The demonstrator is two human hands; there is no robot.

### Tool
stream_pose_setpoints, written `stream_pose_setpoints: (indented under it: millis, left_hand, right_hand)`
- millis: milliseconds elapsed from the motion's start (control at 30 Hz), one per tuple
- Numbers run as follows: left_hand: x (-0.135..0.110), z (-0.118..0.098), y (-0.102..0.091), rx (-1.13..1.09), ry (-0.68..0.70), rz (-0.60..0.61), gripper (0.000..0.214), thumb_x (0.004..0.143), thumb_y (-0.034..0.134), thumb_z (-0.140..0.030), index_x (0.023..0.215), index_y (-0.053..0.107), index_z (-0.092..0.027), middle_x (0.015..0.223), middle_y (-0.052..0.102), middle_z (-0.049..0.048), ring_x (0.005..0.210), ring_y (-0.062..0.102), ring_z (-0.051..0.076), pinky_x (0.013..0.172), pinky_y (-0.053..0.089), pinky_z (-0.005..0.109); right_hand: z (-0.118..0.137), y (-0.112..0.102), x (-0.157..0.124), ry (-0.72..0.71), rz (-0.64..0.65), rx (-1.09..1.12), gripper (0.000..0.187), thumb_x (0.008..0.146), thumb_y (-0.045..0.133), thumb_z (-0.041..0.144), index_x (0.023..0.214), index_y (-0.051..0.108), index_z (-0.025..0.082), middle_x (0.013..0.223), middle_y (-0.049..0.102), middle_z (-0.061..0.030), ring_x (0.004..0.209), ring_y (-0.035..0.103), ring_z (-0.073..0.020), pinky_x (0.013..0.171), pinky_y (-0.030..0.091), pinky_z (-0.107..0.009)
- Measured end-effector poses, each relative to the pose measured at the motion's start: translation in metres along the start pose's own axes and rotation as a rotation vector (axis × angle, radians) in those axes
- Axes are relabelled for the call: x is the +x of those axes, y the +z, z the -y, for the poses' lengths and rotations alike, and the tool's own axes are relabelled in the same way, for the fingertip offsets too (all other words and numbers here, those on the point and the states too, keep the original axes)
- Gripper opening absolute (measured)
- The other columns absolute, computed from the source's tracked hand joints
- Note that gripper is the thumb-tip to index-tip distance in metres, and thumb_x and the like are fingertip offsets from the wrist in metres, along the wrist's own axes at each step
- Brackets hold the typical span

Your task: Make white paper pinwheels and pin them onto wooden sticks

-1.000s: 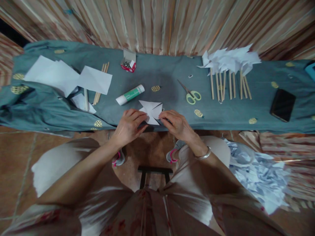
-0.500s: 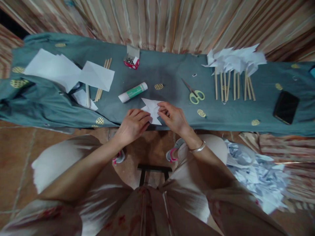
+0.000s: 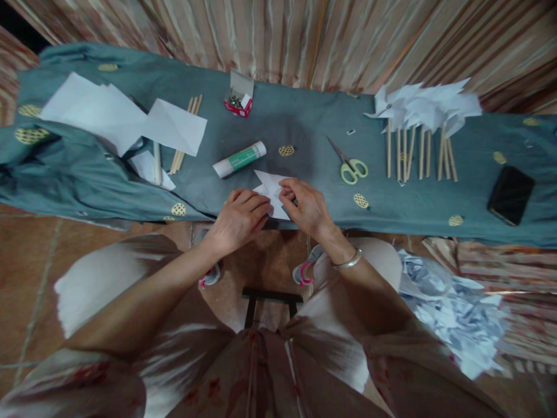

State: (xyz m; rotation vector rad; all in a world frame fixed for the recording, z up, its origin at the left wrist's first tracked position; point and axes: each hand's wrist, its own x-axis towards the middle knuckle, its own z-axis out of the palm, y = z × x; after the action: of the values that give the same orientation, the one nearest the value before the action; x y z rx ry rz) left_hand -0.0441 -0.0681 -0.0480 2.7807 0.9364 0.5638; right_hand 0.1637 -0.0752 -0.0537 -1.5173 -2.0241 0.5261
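Note:
A white folded paper pinwheel (image 3: 270, 184) lies at the near edge of a bench covered in teal cloth (image 3: 304, 128). My left hand (image 3: 240, 216) presses its curled fingers on the paper's left side. My right hand (image 3: 304, 204) pinches the paper's right flaps toward the middle. Both hands cover much of the paper. A glue stick (image 3: 239, 159) lies just beyond the paper, and green-handled scissors (image 3: 351, 165) lie to the right.
White paper sheets (image 3: 117, 119) and wooden sticks (image 3: 185, 136) lie at the left. A small red box of pins (image 3: 238, 101) stands at the back. Finished pinwheels on sticks (image 3: 422, 125) and a black phone (image 3: 510, 194) are at the right. Crumpled paper scraps (image 3: 456, 313) lie on the floor.
My right hand has moved left over the paper, folding its flaps toward the middle, and less of the paper shows. The camera has shifted slightly.

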Motion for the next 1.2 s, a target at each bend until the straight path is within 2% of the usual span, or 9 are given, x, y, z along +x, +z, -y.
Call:
stream_pose_setpoints:
  millis: [833, 1200]
  left_hand:
    - [0.0019, -0.0027, -0.0006, 0.005, -0.018, 0.023, 0.023, 0.096, 0.05, -0.023, 0.11, 0.068, -0.02, 0.113, 0.072, 0.0091, 0.103, 0.06, 0.026, 0.09, 0.044, 0.044]
    - [0.0029, -0.0032, 0.0019, 0.007, 0.001, 0.048, 0.032, 0.097, 0.048, -0.021, 0.125, 0.061, -0.018, 0.13, 0.066, 0.0127, 0.109, 0.058, 0.027, 0.094, 0.041, 0.045]
  right_hand:
    - [0.0043, 0.004, 0.0023, -0.057, -0.023, -0.124, 0.025, 0.093, 0.047, 0.018, 0.114, 0.062, 0.019, 0.092, 0.071, -0.0084, 0.091, 0.062, -0.0241, 0.086, 0.05, -0.036]
    - [0.0023, 0.0049, 0.0021, -0.074, -0.019, -0.105, 0.026, 0.095, 0.046, 0.021, 0.118, 0.059, 0.02, 0.096, 0.072, -0.0086, 0.093, 0.062, -0.0245, 0.088, 0.051, -0.037]
